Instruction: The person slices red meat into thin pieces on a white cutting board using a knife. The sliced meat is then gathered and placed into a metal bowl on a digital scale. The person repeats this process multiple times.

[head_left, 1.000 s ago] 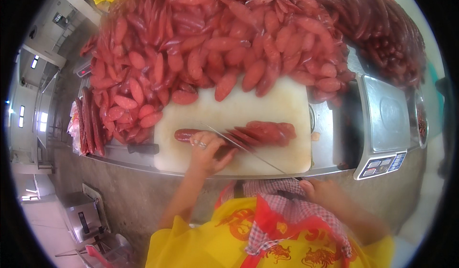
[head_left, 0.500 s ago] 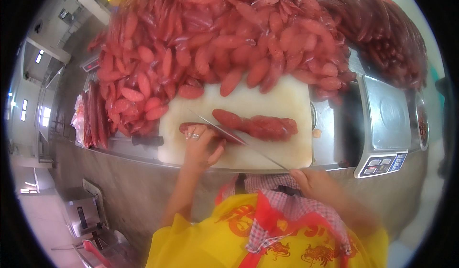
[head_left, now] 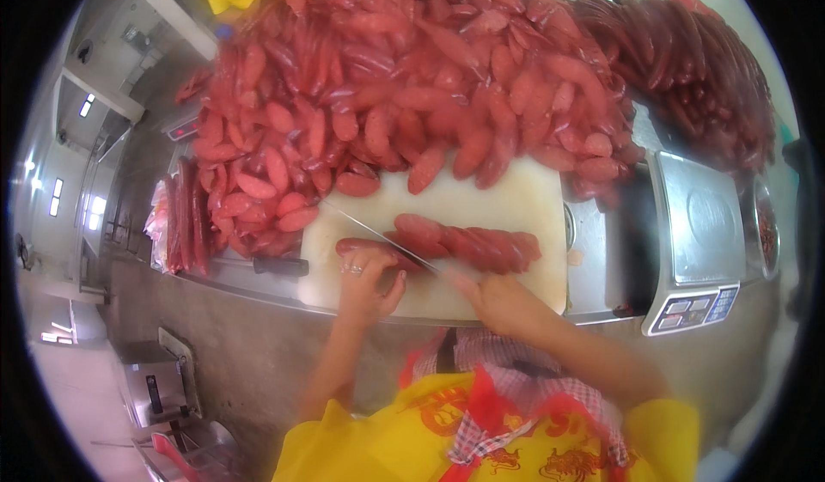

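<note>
A dark red sausage (head_left: 351, 244) lies on the white cutting board (head_left: 434, 300), with the fingers of my left hand (head_left: 369, 281) curled over it. My right hand (head_left: 509, 303) is closed around a long thin knife, its grip hidden by my fingers. The knife blade (head_left: 368, 225) slants across the sausage just right of my left fingertips, tip pointing far left. Behind and right of the blade, a row of overlapping sausage slices (head_left: 490, 246) rests on the board.
A big heap of sliced sausage (head_left: 378, 95) covers the far side of the board. Whole sausages (head_left: 687, 65) are piled far right, others (head_left: 186, 216) at left. A scale (head_left: 700, 216) and a metal bowl (head_left: 764, 233) stand right. A black handle (head_left: 282, 266) lies beside the board.
My right hand has moved left and away from me, with the knife pushed forward across the sausage. My left hand stays on the sausage. The whole view has shifted slightly.
</note>
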`<state>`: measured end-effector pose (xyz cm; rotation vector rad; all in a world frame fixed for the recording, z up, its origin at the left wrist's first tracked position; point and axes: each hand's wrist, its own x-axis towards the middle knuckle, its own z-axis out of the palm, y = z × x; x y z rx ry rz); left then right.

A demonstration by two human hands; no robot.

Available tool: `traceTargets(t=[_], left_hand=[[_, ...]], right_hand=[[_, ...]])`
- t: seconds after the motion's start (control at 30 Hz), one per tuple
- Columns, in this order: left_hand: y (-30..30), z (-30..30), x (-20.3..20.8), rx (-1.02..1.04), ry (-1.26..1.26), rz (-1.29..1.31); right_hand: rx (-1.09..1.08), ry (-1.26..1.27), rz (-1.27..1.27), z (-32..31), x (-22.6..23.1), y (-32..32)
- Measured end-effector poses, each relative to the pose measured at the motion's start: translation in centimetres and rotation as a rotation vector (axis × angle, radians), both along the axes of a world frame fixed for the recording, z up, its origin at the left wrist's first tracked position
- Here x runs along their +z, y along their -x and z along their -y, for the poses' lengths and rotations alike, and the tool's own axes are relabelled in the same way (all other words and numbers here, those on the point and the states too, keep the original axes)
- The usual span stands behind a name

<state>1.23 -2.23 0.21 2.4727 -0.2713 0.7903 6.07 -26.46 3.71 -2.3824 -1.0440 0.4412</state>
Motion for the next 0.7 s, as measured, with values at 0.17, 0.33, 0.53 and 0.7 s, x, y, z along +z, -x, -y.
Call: traceTargets(t=[0.17, 0.33, 0.53, 0.7], left_hand=[[0.0, -0.5, 0.0, 0.031, -0.047, -0.041], [0.1, -0.5, -0.3, 0.013, -0.017, -0.041], [0.6, -0.2, -0.6, 0.011, 0.003, -0.008], [0.6, -1.0, -0.4, 0.091, 0.043, 0.079]], right_hand=[[-0.166, 0.135, -0.143, 7.3, 4.2, 4.7], [-0.308, 0.387, -0.188, 7.8, 4.0, 6.6], [-0.079, 0.053, 0.052, -1.1, -1.3, 2.0], [-0.137, 0.002, -0.12, -1.5, 0.5, 1.0]])
